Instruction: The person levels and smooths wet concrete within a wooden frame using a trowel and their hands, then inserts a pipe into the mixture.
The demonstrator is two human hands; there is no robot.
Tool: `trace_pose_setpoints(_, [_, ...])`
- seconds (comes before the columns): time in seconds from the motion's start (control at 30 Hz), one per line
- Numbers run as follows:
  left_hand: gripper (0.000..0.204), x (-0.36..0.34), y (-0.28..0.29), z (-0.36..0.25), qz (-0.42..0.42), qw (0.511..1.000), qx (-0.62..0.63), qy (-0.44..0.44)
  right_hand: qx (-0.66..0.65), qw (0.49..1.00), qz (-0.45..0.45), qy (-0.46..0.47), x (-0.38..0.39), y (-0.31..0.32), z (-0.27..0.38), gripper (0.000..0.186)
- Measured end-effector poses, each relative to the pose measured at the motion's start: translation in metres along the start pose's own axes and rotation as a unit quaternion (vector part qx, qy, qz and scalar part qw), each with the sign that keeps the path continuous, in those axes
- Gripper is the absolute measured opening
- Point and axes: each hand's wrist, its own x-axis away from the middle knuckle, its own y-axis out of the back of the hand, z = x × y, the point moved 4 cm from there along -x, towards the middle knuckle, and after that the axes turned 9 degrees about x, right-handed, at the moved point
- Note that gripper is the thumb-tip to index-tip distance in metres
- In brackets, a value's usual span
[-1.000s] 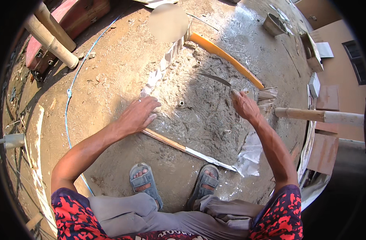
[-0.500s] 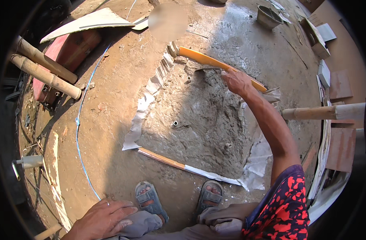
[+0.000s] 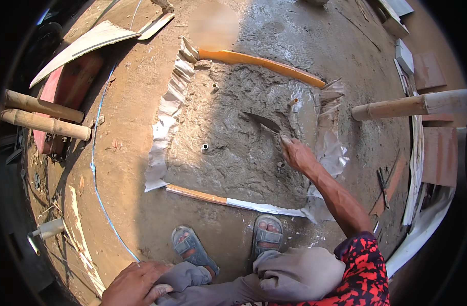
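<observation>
My right hand (image 3: 299, 155) grips a trowel (image 3: 264, 122), its pointed blade over rough wet grey mortar (image 3: 226, 163). Short pipe stubs (image 3: 214, 87) poke up from it at several spots. Around the patch run an orange board (image 3: 261, 64) at the far side, a wood-and-white strip (image 3: 198, 195) on the near side and crumpled pale sheeting (image 3: 164, 127) along both sides. My left hand (image 3: 136, 285) rests at my knee by the lower edge, fingers loosely bent and holding nothing. My sandalled feet (image 3: 266, 237) are just outside the near strip.
Bamboo poles (image 3: 50, 125) and a red object (image 3: 44, 137) lie at left, under a pale board (image 3: 80, 46), beside a blue cord (image 3: 94, 173). At right are another bamboo pole (image 3: 386, 108), reddish slabs (image 3: 437, 155) and dark tongs or tools (image 3: 382, 186).
My left hand left the patch's left edge and came down to my knee. My right hand with the trowel rose toward the orange board, then came back down toward the middle right.
</observation>
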Motion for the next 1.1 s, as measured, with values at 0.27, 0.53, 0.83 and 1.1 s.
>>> trace_pose_setpoints(0.27, [0.046,-0.029,0.008,-0.008,0.072,0.994,0.030,-0.080,-0.017,0.999,0.012,-0.035,0.039,0.028,0.031,0.031])
trace_pose_setpoints(0.53, [0.047,-0.015,0.004,-0.010,0.113,0.988,-0.003,-0.107,-0.022,0.991,0.114,0.065,0.056,0.001,0.069,0.031])
trace_pose_setpoints(0.83, [0.047,-0.009,0.004,-0.006,0.137,0.983,-0.022,-0.119,-0.025,0.999,0.024,-0.029,0.061,0.006,0.075,0.043])
trace_pose_setpoints(1.1, [0.046,0.010,0.005,0.002,0.107,0.983,-0.026,-0.149,0.014,0.985,0.150,0.080,0.081,-0.001,0.094,0.043])
